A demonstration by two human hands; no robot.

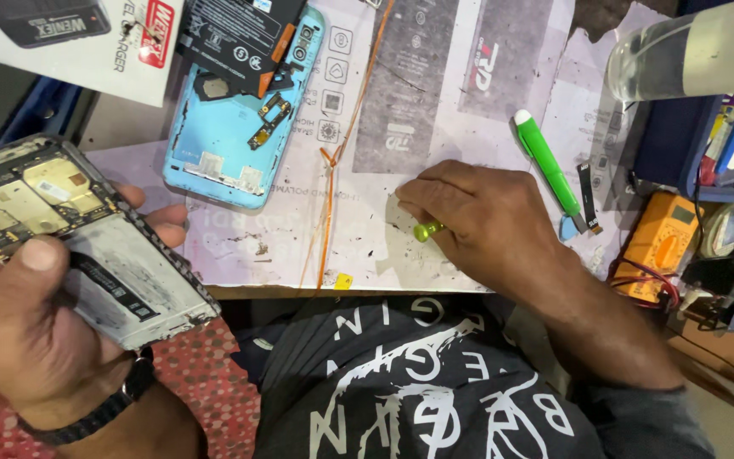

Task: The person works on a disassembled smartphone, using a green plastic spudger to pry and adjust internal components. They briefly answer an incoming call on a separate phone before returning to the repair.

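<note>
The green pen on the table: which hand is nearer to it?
Right. The right hand rests just beside the green pen; the left hand is far across, holding an opened phone.

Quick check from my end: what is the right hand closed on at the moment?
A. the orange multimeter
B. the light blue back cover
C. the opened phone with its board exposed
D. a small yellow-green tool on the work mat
D: the right hand rests on the work mat with a small yellow-green tool poking out from its fingers; the opened phone is in the left hand.

Yellow-green tool [427, 229] mostly under fingers [435, 197]
</note>
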